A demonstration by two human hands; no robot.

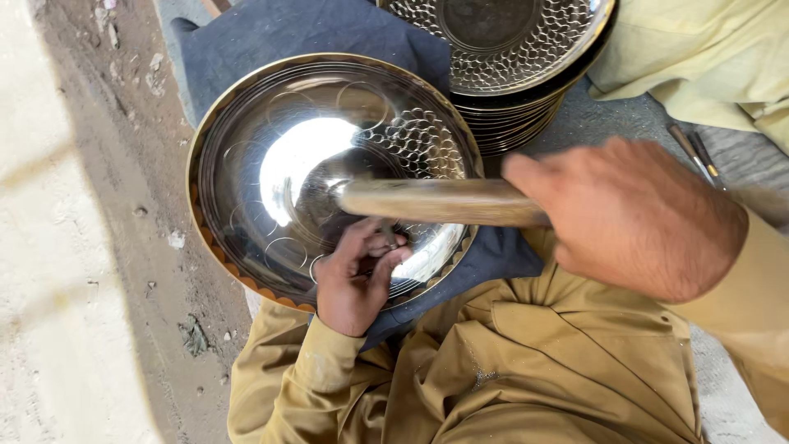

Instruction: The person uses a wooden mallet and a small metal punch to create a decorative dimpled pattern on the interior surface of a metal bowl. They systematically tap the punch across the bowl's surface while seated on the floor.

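Polished metal plate [329, 173] lying face up on dark blue cloth [271, 33] over the lap, rim edged in brass colour, inner surface partly stamped with a scale-like ring pattern on the side toward the stack, plain and mirror-bright elsewhere. Left hand [353, 275] resting on the plate's near rim, fingers pinched together on a small punch [386, 233], its tip set on the plate's surface; punch mostly hidden by fingers. Right hand [633, 214] beyond the plate's right edge, grip clamped around a wooden hammer handle [444, 201], which reaches across over the plate centre; hammer head blurred, just above the punch. Stack of finished patterned plates [501, 49] just beyond the plate, touching the cloth, top one fully covered in the same pattern. Two thin metal tools [694, 152] on the grey mat right of the stack. Bare dusty ground [123, 205] left of the plate. Khaki trousers [526, 370] below the plate.
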